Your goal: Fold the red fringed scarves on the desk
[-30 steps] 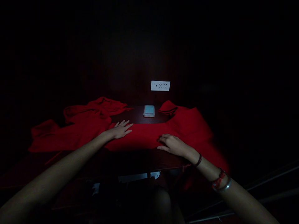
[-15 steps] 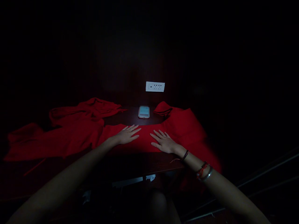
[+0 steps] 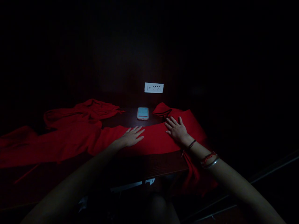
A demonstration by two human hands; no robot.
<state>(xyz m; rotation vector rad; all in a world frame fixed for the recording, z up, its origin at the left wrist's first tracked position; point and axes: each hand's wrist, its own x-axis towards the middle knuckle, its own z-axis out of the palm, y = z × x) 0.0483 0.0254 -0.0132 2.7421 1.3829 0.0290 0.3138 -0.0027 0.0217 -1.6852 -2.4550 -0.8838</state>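
Observation:
A red cloth garment [image 3: 154,140] is spread across a dark wooden table [image 3: 149,168]. My left hand [image 3: 132,136] lies flat on its middle stretch with the fingers spread and a ring on one finger. Farther right, my right hand [image 3: 177,129] rests palm down on the cloth, fingers apart. To the left the cloth is rumpled, with a bunched part [image 3: 91,109] at the back. A folded part [image 3: 162,109] sits at the back right, and some fabric hangs over the table's edge near my right forearm. Neither hand grips anything.
Behind the cloth lies a phone [image 3: 143,113] with a lit, blurred screen. A white socket panel [image 3: 154,87] is on the dark wall. Under the table edge pale objects [image 3: 150,181] show faintly. Most of the surroundings are too dark to make out.
My right hand has slid right and slightly away from me over the cloth, and the hands are farther apart. The left hand has shifted slightly right. The cloth's left part sits farther left in view.

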